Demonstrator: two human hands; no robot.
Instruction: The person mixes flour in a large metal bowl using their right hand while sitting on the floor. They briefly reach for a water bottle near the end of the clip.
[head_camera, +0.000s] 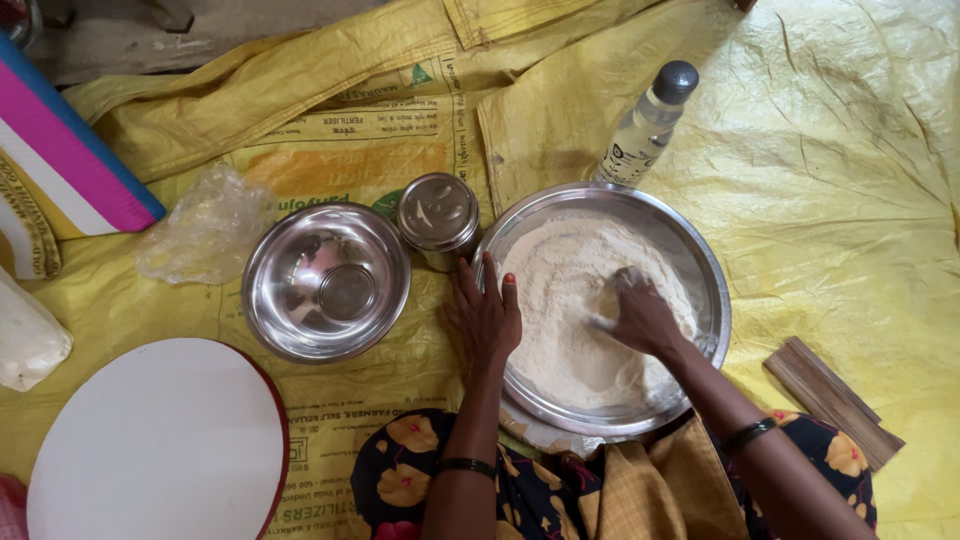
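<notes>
So: right hand (640, 315) grip loosely curled in white flour heap (570, 320), holding nothing firm; wide round steel plate (715, 300) best steadied by flat, open left hand (485, 315) at rim.

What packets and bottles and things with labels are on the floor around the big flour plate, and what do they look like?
Clear bottle: behind the flour plate, grey cap, pale printed label.
Yellow woven sacks: spread flat as the floor cover, printed with green and orange patches.
Pink, white and blue box: far left, a slanted flat edge.
White packet: left edge, soft and plump.
Crumpled clear plastic bag: beside the empty steel bowl.
</notes>
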